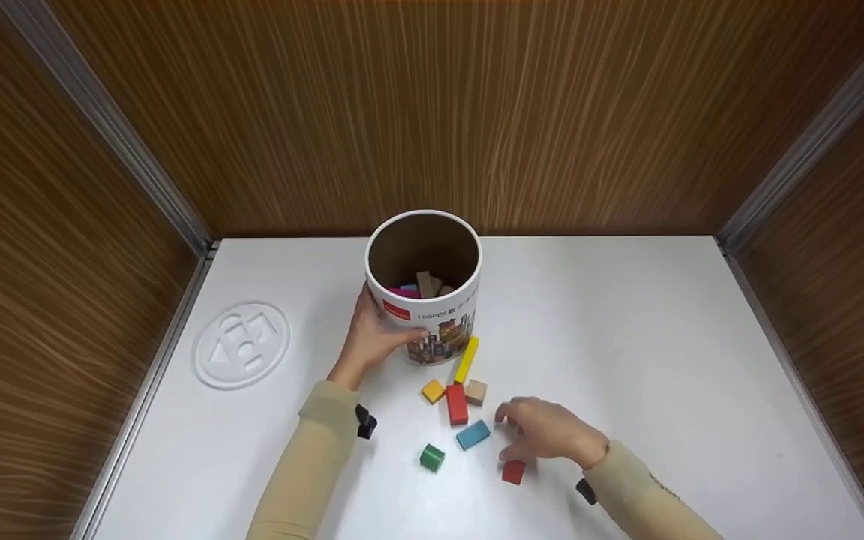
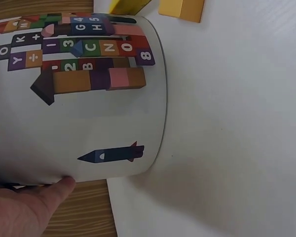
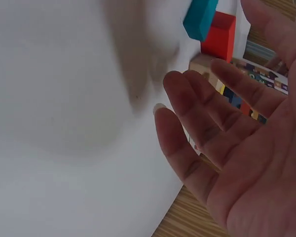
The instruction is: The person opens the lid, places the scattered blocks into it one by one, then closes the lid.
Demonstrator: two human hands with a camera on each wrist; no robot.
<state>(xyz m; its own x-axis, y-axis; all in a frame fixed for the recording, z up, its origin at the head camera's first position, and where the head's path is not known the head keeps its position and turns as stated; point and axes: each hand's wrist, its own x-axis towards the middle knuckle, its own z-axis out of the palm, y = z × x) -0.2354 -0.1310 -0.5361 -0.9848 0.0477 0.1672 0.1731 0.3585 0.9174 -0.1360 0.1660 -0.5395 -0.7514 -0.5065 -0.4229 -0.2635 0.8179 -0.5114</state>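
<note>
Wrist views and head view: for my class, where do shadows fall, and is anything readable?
Head: a soft shadow on the table beside the left sleeve; left wrist: the tub is darker near the left hand, its print readable; right wrist: a blurry-edged shadow near the right hand.

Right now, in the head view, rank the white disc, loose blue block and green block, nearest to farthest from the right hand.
1. Loose blue block, just left of the right hand
2. Green block, farther left
3. White disc, far left
</note>
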